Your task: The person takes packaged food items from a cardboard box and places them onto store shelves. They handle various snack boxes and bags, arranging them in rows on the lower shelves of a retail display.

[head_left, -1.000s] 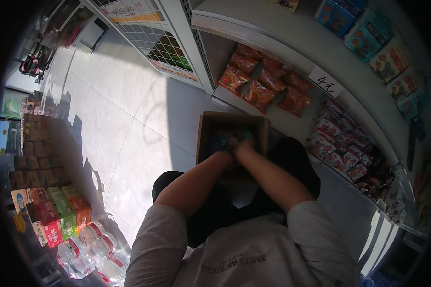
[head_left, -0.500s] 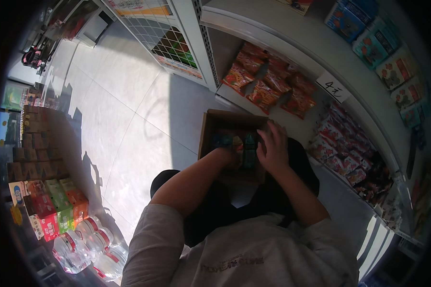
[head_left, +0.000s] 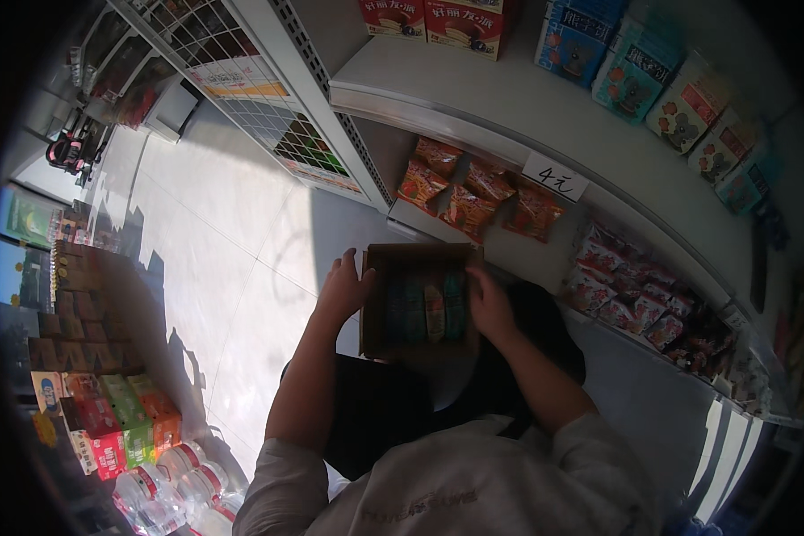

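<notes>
With my left hand (head_left: 344,284) and right hand (head_left: 493,311) at opposite sides of the cardboard box (head_left: 420,254) by my knees (head_left: 543,344), fingers closed or not I cannot tell, uneven lifting could tilt the packets (head_left: 434,313) inside, or its far-right corner could knock the near lower shelf (head_left: 545,255), while floor (head_left: 259,205) stretches widely leftward.

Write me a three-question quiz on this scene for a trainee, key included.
1. True or false: the left hand and right hand are at opposite sides of the cardboard box.
2. Which of these lie on the lower shelf? A) orange snack bags B) large clear bottles C) red boxes
3. Fill in: the packs between the two hands are ____ the cardboard box.

Key: 1. True; 2. A; 3. inside
</notes>
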`<state>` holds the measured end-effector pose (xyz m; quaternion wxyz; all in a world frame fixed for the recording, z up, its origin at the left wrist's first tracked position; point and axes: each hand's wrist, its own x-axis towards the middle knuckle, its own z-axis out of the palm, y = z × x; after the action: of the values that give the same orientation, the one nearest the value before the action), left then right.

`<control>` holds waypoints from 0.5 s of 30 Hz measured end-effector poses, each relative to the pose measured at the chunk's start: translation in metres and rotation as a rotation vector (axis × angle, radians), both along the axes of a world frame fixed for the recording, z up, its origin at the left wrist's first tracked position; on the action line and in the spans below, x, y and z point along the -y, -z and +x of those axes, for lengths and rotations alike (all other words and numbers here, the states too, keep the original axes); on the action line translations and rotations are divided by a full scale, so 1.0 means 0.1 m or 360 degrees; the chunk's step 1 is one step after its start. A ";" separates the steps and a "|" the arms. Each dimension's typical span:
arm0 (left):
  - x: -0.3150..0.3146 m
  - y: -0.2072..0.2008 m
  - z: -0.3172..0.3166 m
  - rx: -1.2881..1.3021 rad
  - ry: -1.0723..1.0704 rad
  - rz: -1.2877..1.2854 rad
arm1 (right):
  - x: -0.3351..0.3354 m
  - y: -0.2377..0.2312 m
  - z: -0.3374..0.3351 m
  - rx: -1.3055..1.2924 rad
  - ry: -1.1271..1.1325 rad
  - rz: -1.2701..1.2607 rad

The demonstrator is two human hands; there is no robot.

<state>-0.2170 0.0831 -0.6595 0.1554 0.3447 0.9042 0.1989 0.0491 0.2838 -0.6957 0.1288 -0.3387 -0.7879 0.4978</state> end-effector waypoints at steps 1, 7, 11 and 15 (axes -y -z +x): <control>0.04 0.09 -0.02 -0.0038 -0.0114 -0.0115 | -0.03 0.00 0.01 -0.0006 0.0011 0.0037; -0.24 -0.13 0.02 0.1328 -0.0050 -0.0707 | -0.09 0.07 0.00 -0.0036 0.0074 -0.0063; -0.20 0.48 -0.14 0.1011 -0.0204 -0.0479 | -0.05 -0.01 -0.05 -0.0165 0.0042 -0.0109; -0.22 0.59 -0.26 0.0607 0.0721 -0.0597 | -0.11 0.09 0.10 -0.0162 -0.0056 0.0061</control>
<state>-0.2425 0.1046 -0.7181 0.4224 0.4586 0.7802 0.0507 0.0587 0.2952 -0.7043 0.1664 -0.2966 -0.7956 0.5014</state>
